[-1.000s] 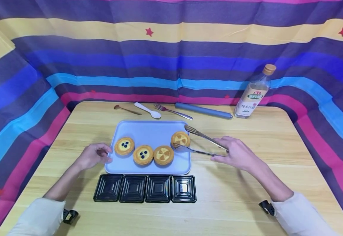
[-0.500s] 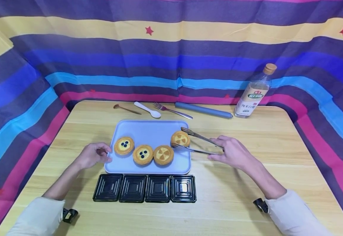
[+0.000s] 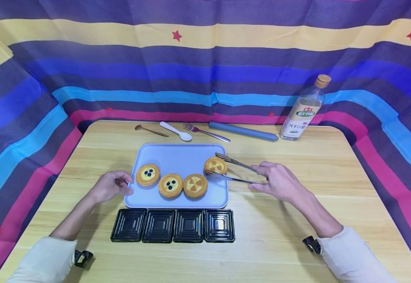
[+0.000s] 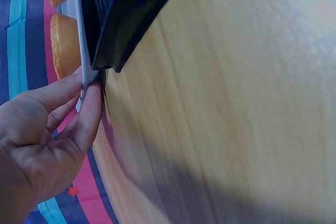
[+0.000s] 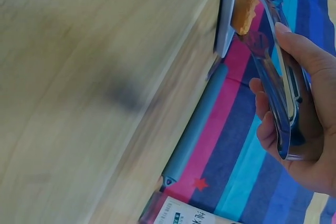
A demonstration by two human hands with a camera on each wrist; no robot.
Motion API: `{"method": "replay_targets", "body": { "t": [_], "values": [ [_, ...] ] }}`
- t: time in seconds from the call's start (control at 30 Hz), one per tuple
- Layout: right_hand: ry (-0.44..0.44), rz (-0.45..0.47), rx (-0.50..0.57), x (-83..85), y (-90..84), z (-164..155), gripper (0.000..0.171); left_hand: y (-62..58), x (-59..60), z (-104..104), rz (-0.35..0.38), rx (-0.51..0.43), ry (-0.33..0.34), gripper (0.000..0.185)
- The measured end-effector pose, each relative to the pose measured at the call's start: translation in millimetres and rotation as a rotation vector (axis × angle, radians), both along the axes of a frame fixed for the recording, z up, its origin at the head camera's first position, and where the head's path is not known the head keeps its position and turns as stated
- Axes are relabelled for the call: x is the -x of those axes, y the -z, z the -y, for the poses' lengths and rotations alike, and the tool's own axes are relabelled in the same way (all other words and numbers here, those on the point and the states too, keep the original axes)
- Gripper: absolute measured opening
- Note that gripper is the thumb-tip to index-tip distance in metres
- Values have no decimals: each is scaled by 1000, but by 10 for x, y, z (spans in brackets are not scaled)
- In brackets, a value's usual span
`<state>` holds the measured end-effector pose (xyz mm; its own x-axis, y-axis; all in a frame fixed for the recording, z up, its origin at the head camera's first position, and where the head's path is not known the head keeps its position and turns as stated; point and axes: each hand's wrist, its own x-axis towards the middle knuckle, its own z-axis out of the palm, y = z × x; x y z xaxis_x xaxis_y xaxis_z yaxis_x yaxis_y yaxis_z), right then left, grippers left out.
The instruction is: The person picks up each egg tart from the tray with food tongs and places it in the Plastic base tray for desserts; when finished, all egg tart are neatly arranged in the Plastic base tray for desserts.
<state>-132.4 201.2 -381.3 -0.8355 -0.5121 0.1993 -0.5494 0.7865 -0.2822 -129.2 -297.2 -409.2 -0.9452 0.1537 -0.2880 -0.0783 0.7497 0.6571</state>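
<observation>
A clear bottle (image 3: 301,114) with a brown cap stands on the wooden table (image 3: 272,243). Left of the bottle lies a blue rod (image 3: 243,131), one end just beside the bottle's base. Farther left of the bottle lie a fork (image 3: 207,133), tines away from it, a white spoon (image 3: 185,136), then a thin brown stick (image 3: 152,131). Behind the bottle hangs a striped cloth (image 3: 155,72) with red stars.
</observation>
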Motion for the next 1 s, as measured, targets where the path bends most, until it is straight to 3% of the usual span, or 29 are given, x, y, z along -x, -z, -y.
{"method": "replay_targets", "body": {
  "t": [0.5, 1.0],
  "values": [
    [-3, -63, -3, -56, -86, -64, 58, 14, 14, 2, -3, 22, -3, 28],
    [-16, -122, -32, -317, -222, -196, 54, 14, 3, 3, -8, 33, -5, 27]
  ]
}}
